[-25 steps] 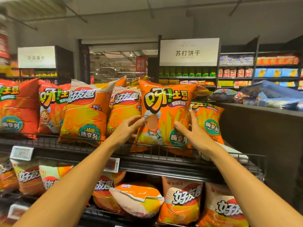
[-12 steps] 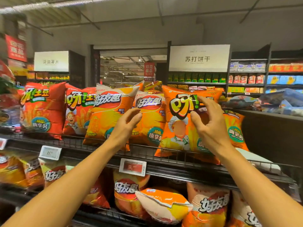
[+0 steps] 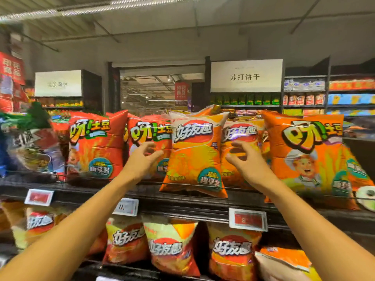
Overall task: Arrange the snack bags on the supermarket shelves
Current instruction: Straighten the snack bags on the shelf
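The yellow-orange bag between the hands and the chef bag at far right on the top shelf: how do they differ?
The yellow-orange bag has a red oval logo and no figure; the chef bag shows a cartoon chef under green-yellow lettering. The yellow-orange bag looks narrower and leans forward over the shelf edge; the chef bag looks wider. Both stand puffed, with teal badges.

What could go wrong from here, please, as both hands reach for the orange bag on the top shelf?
1. The orange bag leans forward with its bottom edge over the top shelf rail; a clumsy touch from the left hand or right hand could tip it off.
2. Neighbouring bags press close on both sides, so pulling it may drag the red bag askew.
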The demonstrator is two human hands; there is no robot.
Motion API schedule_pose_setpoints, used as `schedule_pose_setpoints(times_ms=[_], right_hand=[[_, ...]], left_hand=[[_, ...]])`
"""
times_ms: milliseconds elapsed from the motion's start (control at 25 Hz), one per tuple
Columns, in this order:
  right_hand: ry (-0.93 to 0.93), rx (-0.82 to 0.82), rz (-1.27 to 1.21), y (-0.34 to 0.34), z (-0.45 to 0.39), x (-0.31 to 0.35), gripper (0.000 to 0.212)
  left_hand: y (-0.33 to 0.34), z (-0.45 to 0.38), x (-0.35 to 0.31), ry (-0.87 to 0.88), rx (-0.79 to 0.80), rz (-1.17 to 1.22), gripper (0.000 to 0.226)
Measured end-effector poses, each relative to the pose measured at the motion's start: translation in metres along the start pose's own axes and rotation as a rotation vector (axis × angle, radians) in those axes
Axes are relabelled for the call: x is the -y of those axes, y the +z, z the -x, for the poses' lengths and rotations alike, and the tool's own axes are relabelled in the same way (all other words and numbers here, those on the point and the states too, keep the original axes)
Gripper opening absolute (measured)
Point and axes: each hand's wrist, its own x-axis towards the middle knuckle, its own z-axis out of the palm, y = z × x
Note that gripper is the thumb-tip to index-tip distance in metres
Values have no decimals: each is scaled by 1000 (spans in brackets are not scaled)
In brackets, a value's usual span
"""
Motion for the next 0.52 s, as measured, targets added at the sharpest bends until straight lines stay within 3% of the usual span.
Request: schedule_pose_setpoints(times_ms=[120,240,320,520], right_hand=[[169,64,-39,23,1,-2,59],[299,156,-15,32,4,-8,93],[313,189,28,35,5,-8,97],[331,242,60,39,3,-4,95]], left_hand=[[2,-7,16,-139,301,8,41],[6,-11,28,-123,465,-84,75],[8,-14,33,-115,532,-162,81],[11,-22,33,-100,640,-183,70]])
